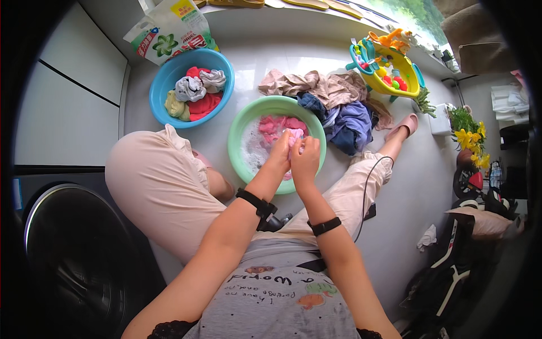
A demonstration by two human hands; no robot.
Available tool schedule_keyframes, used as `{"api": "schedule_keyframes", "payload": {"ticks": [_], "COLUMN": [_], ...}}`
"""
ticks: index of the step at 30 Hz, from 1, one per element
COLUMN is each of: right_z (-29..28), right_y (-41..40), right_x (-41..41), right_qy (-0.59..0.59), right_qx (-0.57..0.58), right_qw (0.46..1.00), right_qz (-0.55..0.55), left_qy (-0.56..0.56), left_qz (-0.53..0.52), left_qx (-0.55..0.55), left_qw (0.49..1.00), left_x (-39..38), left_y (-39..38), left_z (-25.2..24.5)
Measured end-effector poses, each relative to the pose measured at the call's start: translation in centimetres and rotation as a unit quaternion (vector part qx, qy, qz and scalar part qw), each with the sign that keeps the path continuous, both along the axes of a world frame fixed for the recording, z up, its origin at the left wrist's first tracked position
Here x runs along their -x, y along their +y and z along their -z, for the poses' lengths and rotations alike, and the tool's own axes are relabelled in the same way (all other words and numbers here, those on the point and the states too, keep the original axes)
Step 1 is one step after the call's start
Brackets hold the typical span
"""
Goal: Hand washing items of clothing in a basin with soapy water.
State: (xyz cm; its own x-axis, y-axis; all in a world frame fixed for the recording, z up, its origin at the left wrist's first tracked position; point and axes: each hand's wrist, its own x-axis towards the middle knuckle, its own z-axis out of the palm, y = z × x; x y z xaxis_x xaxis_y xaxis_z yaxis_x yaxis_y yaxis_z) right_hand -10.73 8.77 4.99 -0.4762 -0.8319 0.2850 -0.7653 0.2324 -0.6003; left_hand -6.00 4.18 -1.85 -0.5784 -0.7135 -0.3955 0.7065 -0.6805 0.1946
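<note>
Both hands are close together above a light green plastic basin (pixel 237 163) of sudsy water. My left hand (pixel 280 149) and my right hand (pixel 305 156) grip a pink cloth (pixel 295 134), bunched between them with part of it covered by the fingers. Below and beyond it, a darker pink garment (pixel 273 127) lies wet in the basin. White foam (pixel 254 148) floats mostly on the basin's left side. Black straps circle both forearms; the left one carries a small dark device (pixel 269 218).
A blue basin (pixel 154 93) holds several garments, beside an Ariel detergent bag (pixel 173 36). Piled clothes (pixel 347 118) lie right of the green basin. Further right stand a yellow toy tub (pixel 381 84) and yellow flowers (pixel 470 137). A front-loading washing machine (pixel 84 254) is at left; a cable (pixel 366 186) crosses my leg.
</note>
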Motion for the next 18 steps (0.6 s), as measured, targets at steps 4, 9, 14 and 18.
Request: {"api": "schedule_keyframes", "payload": {"ticks": [4,9,14,18], "right_z": [-2.3,1.9,0.0,0.6], "right_y": [1.5,-1.8,0.1,1.3], "right_x": [-2.9,1.9,-1.6,-2.1], "right_qy": [0.118,-0.091,0.018,-0.005], "right_qx": [0.004,-0.054,0.028,0.073], "right_qw": [0.983,0.994,0.998,0.991], "right_qz": [-0.144,0.027,-0.049,-0.108], "left_qy": [-0.031,-0.154,-0.029,-0.084], "left_qz": [0.002,0.037,0.023,0.047], "left_qx": [-0.039,-0.124,-0.051,-0.067], "left_qw": [0.999,0.980,0.998,0.993], "left_x": [0.0,0.6,-0.8,-0.9], "left_y": [0.6,0.9,0.8,0.6], "left_z": [-0.2,-2.4,1.0,0.1]}}
